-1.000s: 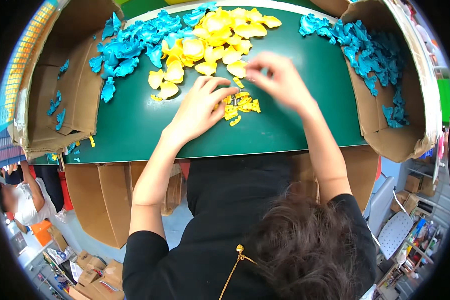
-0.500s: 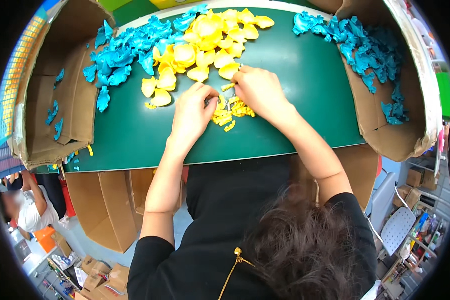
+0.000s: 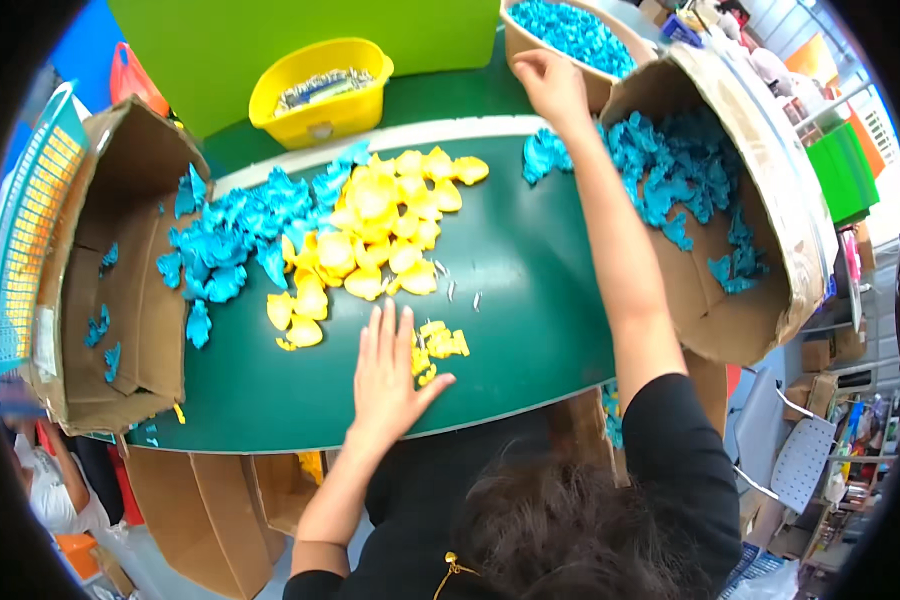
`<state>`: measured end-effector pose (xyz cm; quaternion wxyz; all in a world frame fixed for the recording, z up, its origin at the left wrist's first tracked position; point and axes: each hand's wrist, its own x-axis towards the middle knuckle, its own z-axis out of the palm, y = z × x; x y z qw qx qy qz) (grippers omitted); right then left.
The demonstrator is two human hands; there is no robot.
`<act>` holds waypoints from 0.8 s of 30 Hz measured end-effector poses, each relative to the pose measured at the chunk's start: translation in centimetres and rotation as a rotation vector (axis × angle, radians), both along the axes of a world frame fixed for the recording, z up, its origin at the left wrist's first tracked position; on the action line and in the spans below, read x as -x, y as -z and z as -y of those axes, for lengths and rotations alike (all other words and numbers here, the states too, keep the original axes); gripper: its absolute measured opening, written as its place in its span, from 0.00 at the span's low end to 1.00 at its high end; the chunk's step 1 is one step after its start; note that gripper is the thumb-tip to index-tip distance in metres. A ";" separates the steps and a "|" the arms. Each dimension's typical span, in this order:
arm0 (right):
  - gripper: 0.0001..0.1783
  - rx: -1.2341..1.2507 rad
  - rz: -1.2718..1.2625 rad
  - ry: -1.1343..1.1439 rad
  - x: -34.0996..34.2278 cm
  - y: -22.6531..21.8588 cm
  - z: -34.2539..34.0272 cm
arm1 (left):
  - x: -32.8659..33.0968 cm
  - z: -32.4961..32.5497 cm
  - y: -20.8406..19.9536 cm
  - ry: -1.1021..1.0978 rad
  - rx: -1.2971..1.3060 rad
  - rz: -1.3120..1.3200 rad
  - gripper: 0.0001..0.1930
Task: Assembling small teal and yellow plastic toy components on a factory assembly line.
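My left hand (image 3: 382, 372) lies flat on the green table with its fingers stretched out and apart. Beside its thumb is a small heap of yellow scraps (image 3: 446, 346). My right hand (image 3: 552, 88) is raised at the far right, over the near rim of a round tub (image 3: 610, 88) holding small blue pieces. Its fingers are curled together, and whatever they hold, if anything, is hidden. Beyond my left hand lies a pile of yellow petal-shaped plastic pieces (image 3: 372, 200), with a few small silvery bits (image 3: 451, 291) near its right edge.
Blue crumpled-looking plastic pieces (image 3: 232, 228) are piled at the left. Cardboard boxes stand open on the left (image 3: 120, 270) and right (image 3: 710, 320), both with blue pieces inside. A yellow basin (image 3: 330, 122) of small metallic items sits behind a pale ledge (image 3: 270, 160).
My right hand has left the yellow scraps and reached far right to the tub. My left hand has opened flat on the table. The view has tilted, showing the basin and tub.
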<state>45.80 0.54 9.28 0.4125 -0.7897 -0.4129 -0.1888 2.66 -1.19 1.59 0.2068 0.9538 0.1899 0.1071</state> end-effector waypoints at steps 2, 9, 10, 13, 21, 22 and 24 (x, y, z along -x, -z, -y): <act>0.17 0.124 0.184 0.179 -7.1 -0.3 -3.7 | -0.4 0.1 0.1 -0.025 -0.008 -0.014 0.53; 0.37 0.994 -0.957 -0.091 -27.2 5.9 -4.2 | -2.4 -0.2 0.4 0.072 0.020 -0.017 0.48; 0.33 1.044 -1.049 0.066 -36.6 -1.3 6.2 | -3.3 -0.2 0.3 0.199 0.048 0.138 0.48; 0.29 1.133 -0.867 0.005 -30.7 3.7 -2.7 | -2.6 -0.4 -0.4 0.091 0.051 0.027 0.49; 0.24 1.005 -0.658 -0.010 -27.0 1.8 -1.6 | -3.0 -0.3 -0.1 0.078 0.065 0.070 0.49; 0.24 1.005 -0.654 -0.013 -26.5 1.3 -1.6 | -3.0 -0.3 -0.1 0.082 0.075 0.079 0.49; 0.23 0.785 -0.285 0.000 -26.2 0.1 -0.3 | -3.3 -0.2 -0.2 0.097 0.085 0.095 0.50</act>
